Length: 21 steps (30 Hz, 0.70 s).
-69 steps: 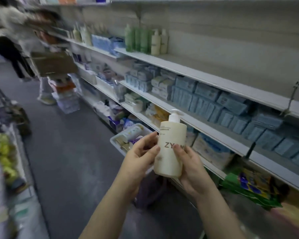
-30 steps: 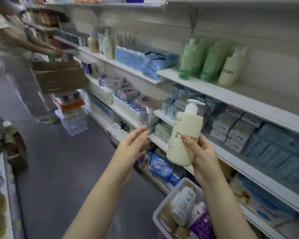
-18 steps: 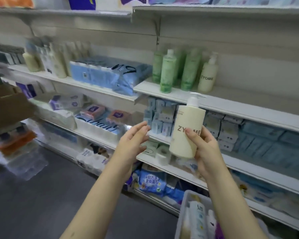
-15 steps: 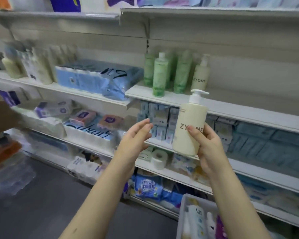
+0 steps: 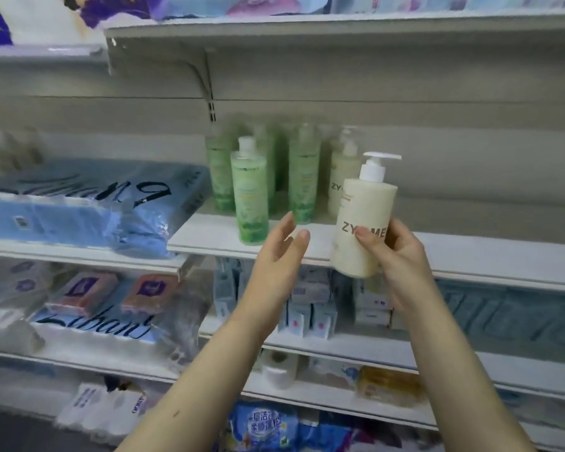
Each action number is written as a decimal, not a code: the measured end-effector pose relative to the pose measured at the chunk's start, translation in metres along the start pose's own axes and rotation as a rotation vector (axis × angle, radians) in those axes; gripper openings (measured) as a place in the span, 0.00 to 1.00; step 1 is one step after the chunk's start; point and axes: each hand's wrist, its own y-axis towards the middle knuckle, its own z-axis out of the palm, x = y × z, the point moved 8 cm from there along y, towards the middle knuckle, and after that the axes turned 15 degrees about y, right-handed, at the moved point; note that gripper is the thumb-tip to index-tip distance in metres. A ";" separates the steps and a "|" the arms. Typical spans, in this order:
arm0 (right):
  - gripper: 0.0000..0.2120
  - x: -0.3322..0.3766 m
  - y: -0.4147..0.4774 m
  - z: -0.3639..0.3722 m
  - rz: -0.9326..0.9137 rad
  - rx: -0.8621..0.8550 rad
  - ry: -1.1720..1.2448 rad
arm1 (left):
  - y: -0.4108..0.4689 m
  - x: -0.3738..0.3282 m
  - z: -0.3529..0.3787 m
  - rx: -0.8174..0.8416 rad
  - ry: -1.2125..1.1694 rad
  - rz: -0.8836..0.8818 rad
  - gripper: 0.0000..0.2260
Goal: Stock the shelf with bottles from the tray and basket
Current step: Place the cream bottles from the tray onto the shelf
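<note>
So the person has turned from the aisle to face the shelf [image 5: 454, 252], and the cream pump bottle [image 5: 362, 223] has come up to its front edge, not set down yet. The right hand [image 5: 402, 256] has its fingers wrapped round the lower half, thumb across the label, so it reads "ZY…ME". The left hand [image 5: 281, 256] has let go and hangs open beside it, holding nothing. A matching bottle [image 5: 340, 181] showing "ZY" already stands by the green bottles [image 5: 248, 197], so I'd guess this one goes next to it.
</note>
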 end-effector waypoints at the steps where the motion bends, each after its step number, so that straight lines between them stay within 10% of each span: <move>1: 0.27 -0.001 0.008 -0.001 -0.007 0.007 -0.029 | 0.008 0.002 0.004 0.004 0.008 -0.002 0.24; 21: 0.38 -0.029 0.060 -0.004 0.025 0.052 -0.388 | 0.131 0.032 0.025 -0.075 0.133 -0.049 0.34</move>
